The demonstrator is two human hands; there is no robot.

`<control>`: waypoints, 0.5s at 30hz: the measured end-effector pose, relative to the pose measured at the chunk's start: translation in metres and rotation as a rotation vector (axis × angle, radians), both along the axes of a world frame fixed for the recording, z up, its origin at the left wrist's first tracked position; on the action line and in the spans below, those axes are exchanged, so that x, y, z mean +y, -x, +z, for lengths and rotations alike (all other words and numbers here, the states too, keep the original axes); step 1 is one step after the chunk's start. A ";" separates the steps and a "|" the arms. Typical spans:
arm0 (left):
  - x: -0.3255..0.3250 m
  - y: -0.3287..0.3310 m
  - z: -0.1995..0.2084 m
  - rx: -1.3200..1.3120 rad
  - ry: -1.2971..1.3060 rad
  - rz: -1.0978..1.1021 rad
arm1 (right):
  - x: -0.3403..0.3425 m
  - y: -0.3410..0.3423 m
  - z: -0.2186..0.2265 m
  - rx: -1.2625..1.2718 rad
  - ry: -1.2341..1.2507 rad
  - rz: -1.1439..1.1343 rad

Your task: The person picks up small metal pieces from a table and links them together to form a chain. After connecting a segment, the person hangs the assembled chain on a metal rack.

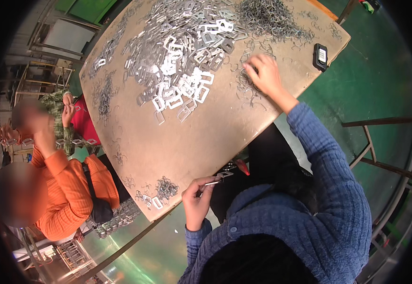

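Note:
My left hand (198, 201) is closed at the table's near edge, pinching a flat metal rectangular link (211, 182) between thumb and fingers. Beside its fingertips, more linked metal frames (226, 173) hang over my dark-clothed lap. Out to the right, my right hand (265, 75) reaches over scattered bent wire hooks (250, 97). Its fingers are bent, with the thumb apart from them, and nothing shows between them. Left of that hand spreads a large heap of rectangular metal frames (173, 61), some shining brightly.
A dense pile of wire hooks (272, 20) lies at the far right of the table (206, 137), near a black case with a white label (320, 57). Smaller hooks (166, 188) lie at the near left corner. A co-worker in orange (73, 189) and another person in a camouflage sleeve (54, 102) handle linked frames.

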State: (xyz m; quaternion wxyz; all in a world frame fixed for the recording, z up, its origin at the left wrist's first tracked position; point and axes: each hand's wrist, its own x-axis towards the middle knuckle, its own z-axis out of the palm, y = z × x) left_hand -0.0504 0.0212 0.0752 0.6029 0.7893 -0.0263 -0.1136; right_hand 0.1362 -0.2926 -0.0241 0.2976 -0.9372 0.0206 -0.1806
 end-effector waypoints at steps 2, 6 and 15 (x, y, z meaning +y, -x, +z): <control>-0.001 0.000 -0.001 -0.004 -0.001 -0.014 | -0.007 -0.023 -0.007 -0.164 0.047 -0.118; 0.000 0.001 -0.002 -0.023 0.011 -0.013 | 0.011 -0.044 -0.031 0.016 0.382 0.066; 0.002 0.004 -0.003 0.011 0.023 -0.049 | 0.005 0.014 -0.013 -0.040 -0.022 0.260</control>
